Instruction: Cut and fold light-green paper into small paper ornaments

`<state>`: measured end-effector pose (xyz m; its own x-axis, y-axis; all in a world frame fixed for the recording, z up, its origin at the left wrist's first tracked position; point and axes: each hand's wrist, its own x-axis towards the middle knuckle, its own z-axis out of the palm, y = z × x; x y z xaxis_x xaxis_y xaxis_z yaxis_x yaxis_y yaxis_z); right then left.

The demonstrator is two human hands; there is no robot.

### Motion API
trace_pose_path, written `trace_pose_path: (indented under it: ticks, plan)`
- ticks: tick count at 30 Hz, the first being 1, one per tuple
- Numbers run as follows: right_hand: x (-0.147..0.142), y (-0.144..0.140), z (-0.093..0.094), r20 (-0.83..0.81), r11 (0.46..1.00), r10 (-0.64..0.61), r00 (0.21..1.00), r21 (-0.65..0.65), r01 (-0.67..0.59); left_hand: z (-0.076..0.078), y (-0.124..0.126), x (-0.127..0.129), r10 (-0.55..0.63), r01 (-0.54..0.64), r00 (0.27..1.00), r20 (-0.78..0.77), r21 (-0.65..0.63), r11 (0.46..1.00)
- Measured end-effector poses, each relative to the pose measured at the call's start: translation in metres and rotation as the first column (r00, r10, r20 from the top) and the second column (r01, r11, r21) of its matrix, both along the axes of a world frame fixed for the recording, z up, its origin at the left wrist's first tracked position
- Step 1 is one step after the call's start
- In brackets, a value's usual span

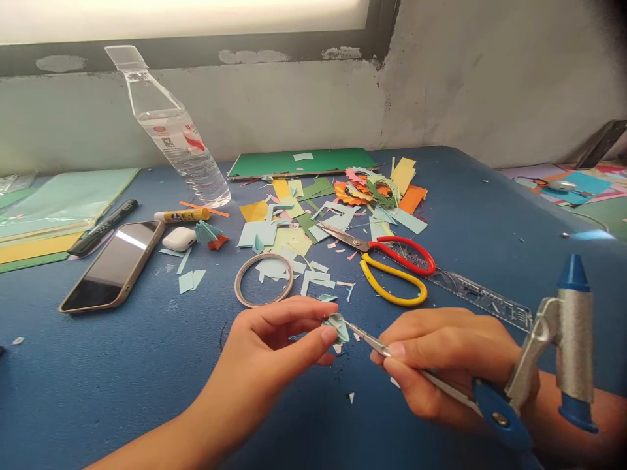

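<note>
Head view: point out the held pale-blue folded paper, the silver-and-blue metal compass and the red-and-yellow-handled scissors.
Folded paper (pixel 342 332), head view: exposed folds.
Metal compass (pixel 499 418), head view: blue hinge.
Scissors (pixel 360 244), head view: blade pivot.

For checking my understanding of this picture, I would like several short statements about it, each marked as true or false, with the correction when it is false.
1. The left hand pinches a small folded light-blue paper. True.
2. The right hand holds the scissors. False: the right hand grips a compass-like tool, and the scissors lie on the table.
3. The water bottle stands upright on the table. True.
4. The phone lies to the right of the tape roll. False: the phone lies to the left of the tape roll.
5. The scissors have one red and one yellow handle. True.
</note>
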<state>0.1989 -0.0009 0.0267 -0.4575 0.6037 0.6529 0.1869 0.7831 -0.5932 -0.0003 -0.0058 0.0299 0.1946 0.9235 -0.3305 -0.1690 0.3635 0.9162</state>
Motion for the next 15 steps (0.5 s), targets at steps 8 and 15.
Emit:
trace_pose_path:
  ticks: [8,15]
  plan:
    - [0.0068,0.0031,-0.0013,0.053,0.998,0.063,0.997,-0.014,-0.063,0.0016,-0.0006,0.002,0.023,-0.023,1.0,-0.002,-0.003,1.0]
    - [-0.0007,0.0006,-0.0002,-0.019,0.999,-0.036,0.999,0.016,0.036,0.0012,0.0008,0.0005,0.003,-0.002,1.0,-0.011,0.002,1.0]
